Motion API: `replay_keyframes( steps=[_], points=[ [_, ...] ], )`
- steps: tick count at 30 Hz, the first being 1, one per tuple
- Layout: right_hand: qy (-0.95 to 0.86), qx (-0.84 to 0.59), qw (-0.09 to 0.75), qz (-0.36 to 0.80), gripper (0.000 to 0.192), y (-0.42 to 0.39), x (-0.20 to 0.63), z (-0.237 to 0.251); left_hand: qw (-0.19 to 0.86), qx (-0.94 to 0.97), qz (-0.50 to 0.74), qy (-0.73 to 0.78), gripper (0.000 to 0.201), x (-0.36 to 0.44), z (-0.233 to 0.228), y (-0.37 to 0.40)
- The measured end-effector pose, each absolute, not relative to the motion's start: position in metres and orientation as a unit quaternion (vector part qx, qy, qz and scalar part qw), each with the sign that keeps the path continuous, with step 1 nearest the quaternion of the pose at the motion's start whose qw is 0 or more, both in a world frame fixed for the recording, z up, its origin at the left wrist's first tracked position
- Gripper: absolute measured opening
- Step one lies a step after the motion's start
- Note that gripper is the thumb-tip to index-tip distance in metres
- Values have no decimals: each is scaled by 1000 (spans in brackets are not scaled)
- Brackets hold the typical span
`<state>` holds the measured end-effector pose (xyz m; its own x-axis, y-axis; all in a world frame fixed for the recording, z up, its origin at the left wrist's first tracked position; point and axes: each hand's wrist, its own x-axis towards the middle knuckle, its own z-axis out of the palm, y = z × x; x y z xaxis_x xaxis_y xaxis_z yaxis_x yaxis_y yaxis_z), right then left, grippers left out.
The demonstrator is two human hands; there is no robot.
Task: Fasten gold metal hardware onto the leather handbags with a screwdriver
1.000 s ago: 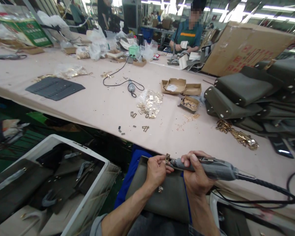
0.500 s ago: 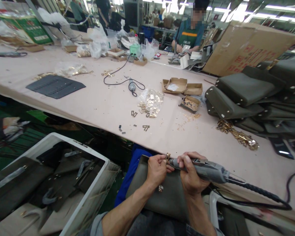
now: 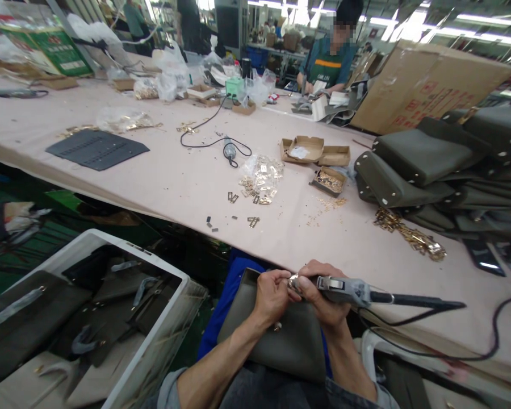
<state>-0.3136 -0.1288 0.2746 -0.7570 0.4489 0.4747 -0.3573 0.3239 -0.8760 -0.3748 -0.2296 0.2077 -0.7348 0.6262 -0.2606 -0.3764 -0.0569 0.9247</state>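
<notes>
On my lap lies a dark olive leather bag [image 3: 281, 349], with a small metal knob [image 3: 277, 326] on its face. My left hand [image 3: 273, 293] is closed at the bag's upper edge, its fingertips pinching a small gold metal fitting [image 3: 293, 280]. My right hand [image 3: 327, 298] is wrapped round a grey electric screwdriver [image 3: 344, 288], whose cord end points right. The right thumb and forefinger also reach the gold fitting. My fingers hide the screwdriver's tip, and I cannot tell whether the fitting is fixed to the bag.
Beyond the bag, the table [image 3: 187, 187] bears loose gold plates [image 3: 266, 176], a small box of screws [image 3: 330, 180] and stacked olive bags [image 3: 426, 153]. A white bin [image 3: 183, 284] of bags stands left, another bin [image 3: 368, 346] right. A co-worker [image 3: 327, 62] is across the table.
The screwdriver has turned in my right hand and drawn back from the gold fitting. My right thumb and forefinger have moved left onto the fitting. My left hand has barely moved.
</notes>
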Motion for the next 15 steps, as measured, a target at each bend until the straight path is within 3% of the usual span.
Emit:
replay_keyframes(
  steps=[4,8,12,15],
  points=[
    [-740,2,313,595,13,-127,-315,280,340,135,705,608,26,-374,210,-233],
    [-618,-38,337,709,9,-116,-314,289,367,145,707,587,35,-369,201,-237],
    [-435,-171,421,778,25,-79,-320,287,379,125,714,576,38,-365,192,-239],
    [-440,-329,461,696,41,-44,-328,271,371,117,722,572,41,-363,193,-239]
  ],
)
